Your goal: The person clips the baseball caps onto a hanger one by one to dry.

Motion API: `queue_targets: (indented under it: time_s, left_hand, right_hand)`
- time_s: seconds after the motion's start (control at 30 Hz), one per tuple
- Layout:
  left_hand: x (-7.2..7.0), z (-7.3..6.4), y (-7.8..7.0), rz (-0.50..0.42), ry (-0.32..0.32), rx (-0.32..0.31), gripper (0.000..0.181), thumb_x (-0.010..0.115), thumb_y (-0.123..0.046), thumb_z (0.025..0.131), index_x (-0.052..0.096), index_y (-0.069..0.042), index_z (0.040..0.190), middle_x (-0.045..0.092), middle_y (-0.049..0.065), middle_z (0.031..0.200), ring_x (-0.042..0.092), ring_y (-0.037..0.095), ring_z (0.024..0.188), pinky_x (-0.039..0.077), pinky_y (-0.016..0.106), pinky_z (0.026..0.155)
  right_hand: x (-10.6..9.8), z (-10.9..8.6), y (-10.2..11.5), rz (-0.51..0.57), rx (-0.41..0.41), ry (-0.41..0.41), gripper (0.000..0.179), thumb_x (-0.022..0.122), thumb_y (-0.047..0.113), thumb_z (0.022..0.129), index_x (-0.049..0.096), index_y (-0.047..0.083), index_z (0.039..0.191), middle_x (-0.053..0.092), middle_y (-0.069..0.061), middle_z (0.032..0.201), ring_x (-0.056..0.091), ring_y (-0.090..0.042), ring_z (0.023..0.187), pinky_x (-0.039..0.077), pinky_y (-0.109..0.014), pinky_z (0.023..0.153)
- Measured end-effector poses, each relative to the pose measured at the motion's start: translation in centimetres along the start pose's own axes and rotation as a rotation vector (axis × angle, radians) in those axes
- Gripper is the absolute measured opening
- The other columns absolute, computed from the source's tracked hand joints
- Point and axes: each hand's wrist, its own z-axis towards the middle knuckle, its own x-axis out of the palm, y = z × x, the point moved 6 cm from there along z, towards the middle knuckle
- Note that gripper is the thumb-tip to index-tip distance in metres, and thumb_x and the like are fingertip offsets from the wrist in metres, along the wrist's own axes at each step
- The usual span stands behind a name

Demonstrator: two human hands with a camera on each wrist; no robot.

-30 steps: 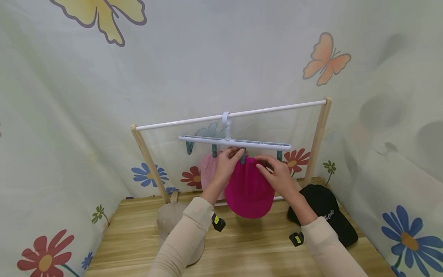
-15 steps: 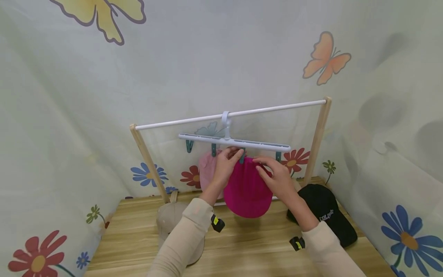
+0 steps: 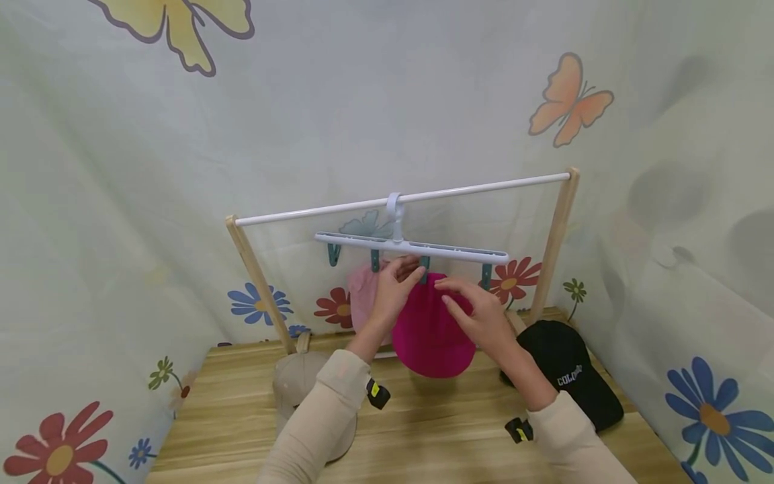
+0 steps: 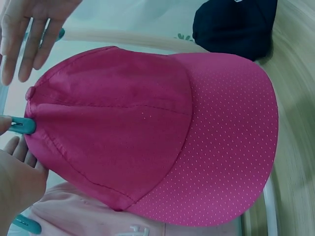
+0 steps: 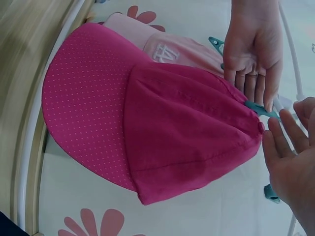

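Note:
A bright magenta cap (image 3: 432,329) hangs brim-down from a teal clip (image 5: 258,109) on the light-blue hanger (image 3: 459,253). My left hand (image 3: 393,289) pinches this clip, thumb on its near side and the other fingers curled behind the cap's crown. My right hand (image 3: 480,312) is beside the crown's top with its fingers loosely extended; in the left wrist view those fingers (image 4: 37,49) stand apart from the cloth. Behind on the left, a pale pink cap (image 3: 361,296) hangs below another teal clip (image 3: 375,261).
The hanger hooks over a white rod (image 3: 314,212) between wooden posts (image 3: 553,249). Outer clips hang at its left (image 3: 333,254) and right (image 3: 486,275). A beige cap (image 3: 296,376) and a black cap (image 3: 571,376) lie on the wooden table (image 3: 435,437). A printed curtain surrounds it.
My right hand has shifted slightly left over the magenta cap's crown, its fingers spreading away from the cap's edge. My left hand stays at the clip.

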Motion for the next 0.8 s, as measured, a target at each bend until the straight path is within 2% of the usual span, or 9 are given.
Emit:
queue_targets:
  time_s: [0.17, 0.4, 0.6, 0.8]
  left_hand:
    - [-0.2, -0.4, 0.0, 0.022, 0.023, 0.039, 0.034, 0.069, -0.014, 0.098, 0.065, 0.0, 0.129, 0.068, 0.017, 0.127, 0.064, 0.028, 0.12, 0.051, 0.035, 0.102]
    - [-0.8, -0.9, 0.1, 0.059, 0.04, 0.084, 0.029, 0.068, -0.013, 0.099, 0.067, 0.0, 0.125, 0.069, 0.015, 0.123, 0.064, 0.027, 0.119, 0.051, 0.035, 0.103]
    - [-1.3, -1.7, 0.6, 0.093, 0.066, 0.108, 0.034, 0.068, -0.014, 0.099, 0.064, 0.004, 0.128, 0.068, 0.016, 0.124, 0.064, 0.029, 0.119, 0.05, 0.036, 0.104]
    - [-1.8, -2.7, 1.1, 0.117, 0.078, 0.11, 0.033, 0.069, -0.014, 0.098, 0.065, 0.0, 0.128, 0.068, 0.015, 0.124, 0.064, 0.03, 0.117, 0.051, 0.04, 0.103]
  right_hand:
    - [0.4, -0.4, -0.2, 0.027, 0.003, 0.008, 0.034, 0.072, -0.004, 0.091, 0.07, 0.006, 0.123, 0.071, -0.009, 0.123, 0.066, -0.026, 0.116, 0.052, -0.022, 0.096]
    - [1.1, -1.0, -0.4, 0.035, -0.02, 0.027, 0.037, 0.074, -0.006, 0.088, 0.07, 0.007, 0.122, 0.072, -0.008, 0.119, 0.068, -0.026, 0.112, 0.056, -0.032, 0.093]
    - [1.7, -1.4, -0.7, 0.042, -0.002, 0.055, 0.037, 0.074, -0.004, 0.089, 0.069, 0.008, 0.123, 0.071, -0.007, 0.12, 0.067, -0.024, 0.112, 0.058, -0.042, 0.089]
    - [2.0, -1.6, -0.8, 0.044, -0.008, 0.053, 0.036, 0.074, -0.005, 0.088, 0.07, 0.006, 0.122, 0.072, -0.008, 0.118, 0.068, -0.025, 0.108, 0.059, -0.045, 0.086]
